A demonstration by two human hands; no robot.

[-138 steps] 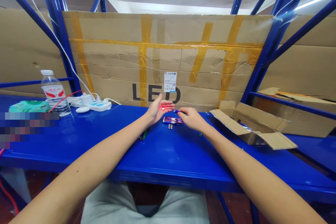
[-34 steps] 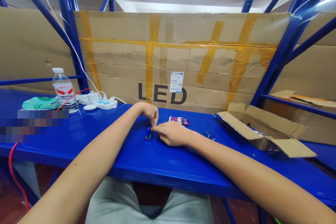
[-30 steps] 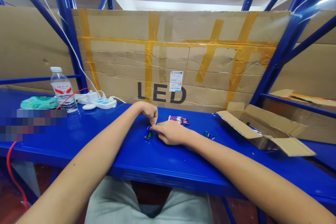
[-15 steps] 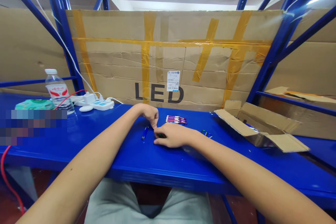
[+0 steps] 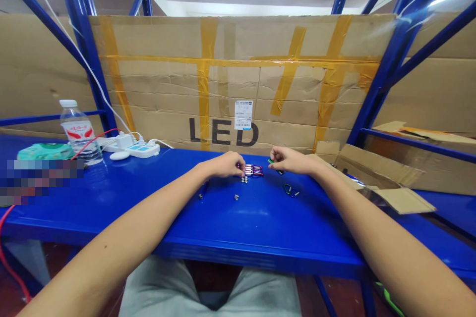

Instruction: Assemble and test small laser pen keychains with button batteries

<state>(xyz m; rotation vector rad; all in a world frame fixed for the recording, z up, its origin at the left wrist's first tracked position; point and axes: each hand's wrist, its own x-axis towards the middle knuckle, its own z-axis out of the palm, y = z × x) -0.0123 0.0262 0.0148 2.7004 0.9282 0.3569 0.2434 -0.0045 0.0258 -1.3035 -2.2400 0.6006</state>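
Note:
My left hand (image 5: 231, 164) is closed in a pinch at the left end of a row of slim purple metal tubes (image 5: 255, 170); what its fingers hold, if anything, is hidden. Just below its fingertips lie several small silver discs (image 5: 244, 180) that look like button cells. Farther right, my right hand (image 5: 290, 160) grips a small green tube-like piece (image 5: 271, 161), partly covered by the fingers. A small silver piece (image 5: 236, 197) sits alone nearer the front edge. Left of it is a slim blue tube (image 5: 203, 191), partly behind my left forearm.
A green carabiner (image 5: 287, 188) and a small blue ring-like clip (image 5: 295, 193) lie below my right hand. An open cardboard box (image 5: 386, 176) stands at the right. On the left are a water bottle (image 5: 81, 133), a power strip (image 5: 143, 149) and a teal pack (image 5: 44, 151).
My hands, together at the front middle before, have moved apart. The left went back to the purple tubes; the right moved right and back with the green piece. The small silver piece now shows.

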